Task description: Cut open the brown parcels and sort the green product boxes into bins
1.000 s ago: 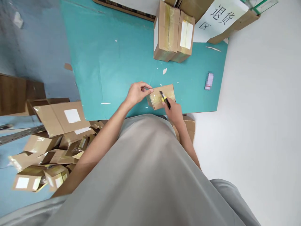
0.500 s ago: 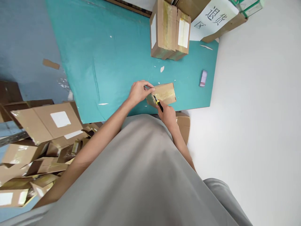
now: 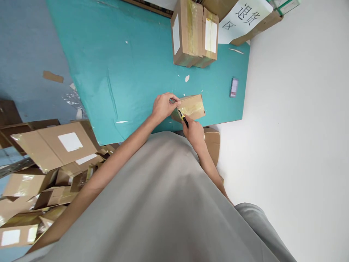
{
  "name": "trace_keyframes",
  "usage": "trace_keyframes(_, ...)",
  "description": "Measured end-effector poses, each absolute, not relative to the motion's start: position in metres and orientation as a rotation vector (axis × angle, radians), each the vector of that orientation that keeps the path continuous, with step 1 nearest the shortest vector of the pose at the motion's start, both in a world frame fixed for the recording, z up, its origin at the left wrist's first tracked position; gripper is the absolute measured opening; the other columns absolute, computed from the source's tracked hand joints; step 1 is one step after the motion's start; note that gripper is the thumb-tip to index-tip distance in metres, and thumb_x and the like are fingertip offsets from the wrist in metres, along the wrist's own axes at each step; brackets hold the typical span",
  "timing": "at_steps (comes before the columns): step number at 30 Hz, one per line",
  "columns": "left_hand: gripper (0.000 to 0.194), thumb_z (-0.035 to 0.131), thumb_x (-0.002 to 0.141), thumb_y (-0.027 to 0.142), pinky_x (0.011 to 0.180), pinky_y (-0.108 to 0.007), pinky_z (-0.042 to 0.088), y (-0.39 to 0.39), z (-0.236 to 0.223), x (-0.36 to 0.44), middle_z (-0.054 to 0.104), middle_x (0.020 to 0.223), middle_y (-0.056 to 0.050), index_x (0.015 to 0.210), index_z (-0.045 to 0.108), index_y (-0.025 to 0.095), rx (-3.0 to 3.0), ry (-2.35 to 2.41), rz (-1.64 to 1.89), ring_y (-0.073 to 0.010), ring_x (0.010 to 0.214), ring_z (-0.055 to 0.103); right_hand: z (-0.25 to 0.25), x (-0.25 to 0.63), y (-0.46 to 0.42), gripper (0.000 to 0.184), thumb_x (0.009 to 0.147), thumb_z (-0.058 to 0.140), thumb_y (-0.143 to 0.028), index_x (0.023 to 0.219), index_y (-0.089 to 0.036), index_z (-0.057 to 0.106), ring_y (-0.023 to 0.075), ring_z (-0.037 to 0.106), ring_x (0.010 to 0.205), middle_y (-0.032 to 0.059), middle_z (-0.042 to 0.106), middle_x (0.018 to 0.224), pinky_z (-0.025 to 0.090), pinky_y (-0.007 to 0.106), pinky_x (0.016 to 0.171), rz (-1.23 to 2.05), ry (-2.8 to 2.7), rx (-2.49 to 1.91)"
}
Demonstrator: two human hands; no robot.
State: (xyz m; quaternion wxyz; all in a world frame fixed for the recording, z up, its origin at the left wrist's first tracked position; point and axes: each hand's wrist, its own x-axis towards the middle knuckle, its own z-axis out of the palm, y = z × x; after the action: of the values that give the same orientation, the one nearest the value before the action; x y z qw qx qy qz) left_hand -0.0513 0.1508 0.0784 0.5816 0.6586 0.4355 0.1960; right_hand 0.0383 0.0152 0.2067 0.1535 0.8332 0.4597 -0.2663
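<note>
A small cardboard box with yellowish tape across its top lies near the front edge of the teal table. My left hand is closed on the box's left end, thumb and fingers at its upper left corner. In my right hand is a yellow and black utility knife, its tip pointing up and left at the taped left end of the box. Whether the blade is in the tape I cannot tell.
Two taped cardboard boxes stand at the back of the teal table, beside a white paper sign. A blurred small object lies at the right. Opened cartons are heaped on the floor at left. A white wall borders the right.
The view has shifted slightly. Both hands keep nearly the same place on the small box, and the knife still points at its left end.
</note>
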Motion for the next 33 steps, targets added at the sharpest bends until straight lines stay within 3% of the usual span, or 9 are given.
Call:
trace_keyframes(8, 0.008, 0.081, 0.091, 0.030, 0.092, -0.040, 0.056, 0.139, 0.081, -0.054, 0.082, 0.104, -0.005, 0.096, 0.087, 0.028, 1.525, 1.033, 0.482, -0.0261, 0.093, 0.072, 0.221, 0.027, 0.015, 0.049, 0.120, 0.040, -0.034, 0.164, -0.022, 0.059, 0.0360, 0.080, 0.114, 0.0191, 0.083, 0.126, 0.059, 0.043, 0.096, -0.742, 1.205, 2.296)
trace_keyframes(23, 0.015, 0.077, 0.094, 0.036, 0.086, -0.037, 0.056, 0.130, 0.088, -0.054, 0.083, 0.105, -0.005, 0.099, 0.086, 0.026, 1.595, 1.119, 0.448, -0.0233, 0.085, 0.071, 0.220, 0.035, 0.007, 0.043, 0.120, 0.044, -0.034, 0.155, -0.022, 0.065, 0.0361, 0.080, 0.116, 0.0196, 0.082, 0.125, 0.059, 0.043, 0.095, -0.817, 1.228, 2.273)
trace_keyframes(33, 0.021, 0.074, 0.098, 0.040, 0.087, -0.035, 0.055, 0.123, 0.086, -0.053, 0.082, 0.108, -0.005, 0.106, 0.086, 0.024, 1.589, 1.225, 0.425, -0.0241, 0.093, 0.072, 0.218, 0.048, 0.009, 0.045, 0.118, 0.037, -0.019, 0.153, -0.016, 0.064, 0.0345, 0.081, 0.118, 0.0225, 0.082, 0.130, 0.061, 0.042, 0.095, -0.908, 1.375, 2.177)
